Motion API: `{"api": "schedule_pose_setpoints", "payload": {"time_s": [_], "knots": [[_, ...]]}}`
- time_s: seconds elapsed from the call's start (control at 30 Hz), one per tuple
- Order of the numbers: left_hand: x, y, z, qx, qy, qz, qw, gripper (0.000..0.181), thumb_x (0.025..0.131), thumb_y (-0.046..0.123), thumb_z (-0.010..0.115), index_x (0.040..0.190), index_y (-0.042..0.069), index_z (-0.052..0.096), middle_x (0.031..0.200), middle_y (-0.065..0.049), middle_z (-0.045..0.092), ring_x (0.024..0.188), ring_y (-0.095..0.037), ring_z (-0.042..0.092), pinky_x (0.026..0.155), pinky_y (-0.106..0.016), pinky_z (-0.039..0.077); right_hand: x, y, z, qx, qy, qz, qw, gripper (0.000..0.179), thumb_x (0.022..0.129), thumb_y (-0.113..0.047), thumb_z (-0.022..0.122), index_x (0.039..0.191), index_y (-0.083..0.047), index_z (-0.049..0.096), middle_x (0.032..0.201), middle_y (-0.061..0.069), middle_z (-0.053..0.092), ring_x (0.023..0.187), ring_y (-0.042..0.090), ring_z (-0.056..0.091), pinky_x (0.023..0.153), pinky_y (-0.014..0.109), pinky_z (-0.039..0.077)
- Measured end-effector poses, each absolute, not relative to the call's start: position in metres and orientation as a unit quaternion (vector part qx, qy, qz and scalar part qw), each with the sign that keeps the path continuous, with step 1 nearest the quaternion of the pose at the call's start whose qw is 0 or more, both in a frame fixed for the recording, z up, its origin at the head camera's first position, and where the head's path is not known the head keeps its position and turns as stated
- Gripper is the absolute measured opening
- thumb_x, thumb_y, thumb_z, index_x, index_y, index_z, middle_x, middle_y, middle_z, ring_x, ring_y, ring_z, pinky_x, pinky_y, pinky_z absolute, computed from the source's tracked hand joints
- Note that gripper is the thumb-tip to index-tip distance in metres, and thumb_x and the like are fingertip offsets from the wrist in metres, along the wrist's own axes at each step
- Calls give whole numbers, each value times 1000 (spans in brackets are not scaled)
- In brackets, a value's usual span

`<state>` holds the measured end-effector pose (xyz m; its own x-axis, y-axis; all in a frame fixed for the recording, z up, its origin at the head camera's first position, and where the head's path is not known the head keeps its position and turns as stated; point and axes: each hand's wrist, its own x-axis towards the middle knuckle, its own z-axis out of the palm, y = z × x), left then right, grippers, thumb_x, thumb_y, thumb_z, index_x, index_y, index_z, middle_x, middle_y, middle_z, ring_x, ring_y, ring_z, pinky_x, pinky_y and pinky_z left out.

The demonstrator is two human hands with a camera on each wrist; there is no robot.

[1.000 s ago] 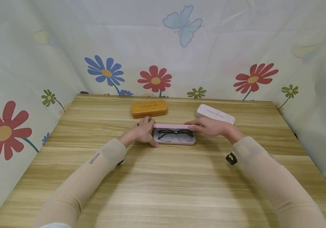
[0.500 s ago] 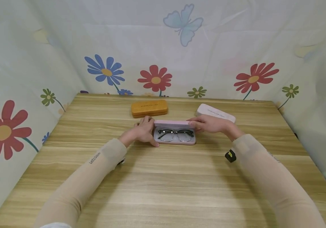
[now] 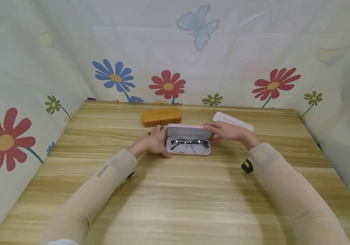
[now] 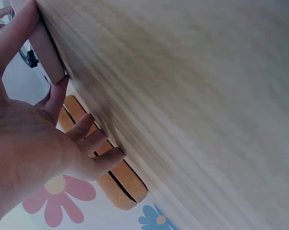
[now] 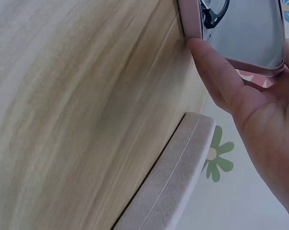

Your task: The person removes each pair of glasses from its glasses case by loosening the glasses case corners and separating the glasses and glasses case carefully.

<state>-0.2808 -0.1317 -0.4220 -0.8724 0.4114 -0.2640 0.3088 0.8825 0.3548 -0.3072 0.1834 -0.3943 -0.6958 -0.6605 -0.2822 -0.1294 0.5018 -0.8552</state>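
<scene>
A pink glasses case (image 3: 190, 154) lies on the table in the head view, its lid (image 3: 189, 131) raised at the back. Inside rest eyeglasses (image 3: 189, 142) with dark upper rims and clear lenses. My left hand (image 3: 156, 141) holds the case's left end, thumb at the front corner and a finger behind; in the left wrist view its other fingers extend past the case wall (image 4: 46, 52). At the right end, my right hand (image 3: 226, 131) holds the lid's upper corner with the thumb, while a finger touches the case's lower corner (image 5: 191, 21) in the right wrist view.
Behind the left hand lies an orange glasses case (image 3: 161, 116), closed. A white glasses case (image 3: 233, 120) sits behind the right hand, partly covered by it. The wooden table (image 3: 175, 200) ends at a flower-printed curtain (image 3: 236, 64).
The pink case's lid has swung up and back with my right hand, showing more of its grey lining and the eyeglasses. My left hand stays at the case's left end.
</scene>
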Motion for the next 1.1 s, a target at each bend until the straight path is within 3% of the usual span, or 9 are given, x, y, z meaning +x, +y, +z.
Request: {"api": "schedule_pose_setpoints", "payload": {"time_s": [0.37, 0.6, 0.83, 1.1], "knots": [[-285, -128, -424, 192, 955, 146, 171, 102, 75, 49, 91, 146, -3, 39, 149, -21, 30, 140, -37, 27, 108, -59, 28, -311, 188, -397, -239, 807, -446, 303, 49, 113, -35, 38, 141, 3, 48, 137, 24, 50, 120, 37, 57, 95, 48, 53], [-281, -129, -423, 191, 954, 141, 182, 89, 75, 48, 91, 134, 0, 46, 146, -18, 33, 136, -35, 30, 108, -58, 31, -310, 186, -402, -245, 805, -451, 296, 49, 114, -36, 35, 138, 4, 49, 134, 25, 52, 118, 38, 58, 95, 49, 53], [-286, -130, -427, 198, 953, 137, 186, 108, 76, 52, 89, 150, -4, 35, 154, -21, 27, 143, -38, 25, 111, -62, 27, -310, 185, -405, -245, 813, -447, 281, 49, 114, -35, 35, 137, 5, 49, 134, 27, 52, 118, 40, 57, 95, 50, 53], [-295, -138, -436, 205, 950, 142, 189, 106, 73, 57, 89, 147, -1, 39, 155, -21, 25, 143, -38, 25, 111, -65, 24, -309, 182, -402, -246, 825, -433, 267, 47, 114, -37, 35, 136, 2, 50, 133, 25, 53, 116, 37, 59, 93, 49, 54]]}}
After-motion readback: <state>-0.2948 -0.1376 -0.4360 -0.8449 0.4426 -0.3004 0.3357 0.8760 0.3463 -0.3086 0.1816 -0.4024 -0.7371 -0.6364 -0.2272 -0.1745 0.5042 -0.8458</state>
